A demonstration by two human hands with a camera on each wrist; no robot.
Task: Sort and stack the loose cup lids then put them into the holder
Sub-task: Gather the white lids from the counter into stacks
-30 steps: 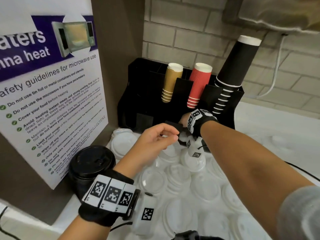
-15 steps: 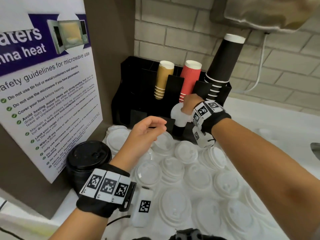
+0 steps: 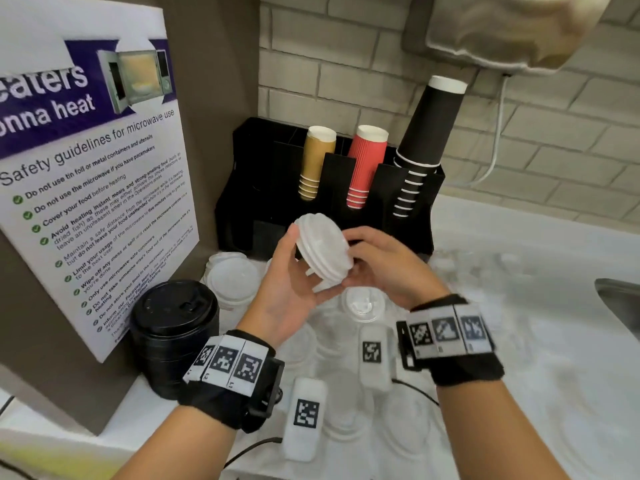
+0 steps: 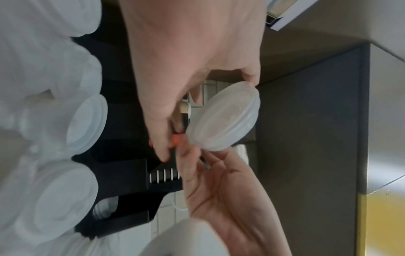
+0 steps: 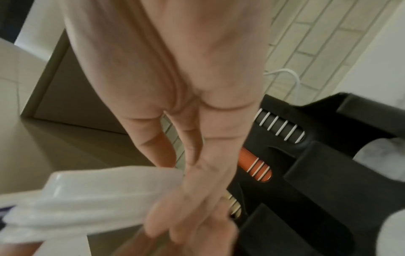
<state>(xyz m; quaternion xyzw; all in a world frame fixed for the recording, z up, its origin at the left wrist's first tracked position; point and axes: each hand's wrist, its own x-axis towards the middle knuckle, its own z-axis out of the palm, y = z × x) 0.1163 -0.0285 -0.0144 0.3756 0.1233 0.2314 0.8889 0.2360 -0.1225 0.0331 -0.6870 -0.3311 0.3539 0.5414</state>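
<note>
Head view: both hands are holding a small stack of white lids (image 3: 323,247) tilted in the air, just near of the black holder (image 3: 263,188), above loose lids (image 3: 232,282) lying on the worktop (image 3: 519,306). The left hand (image 3: 294,289) is cupping the stack with thumb on its far-left rim; the right hand (image 3: 384,268) is curling its fingers round the right edge.

Left wrist view: the stack (image 4: 225,119) is looking thin, light and bendy, probably slick; taking it by opposite rims seems safest.

Right wrist view: the right fingers (image 5: 190,204) are pinching the stack's (image 5: 92,195) edge; the picture is blurred.
</note>
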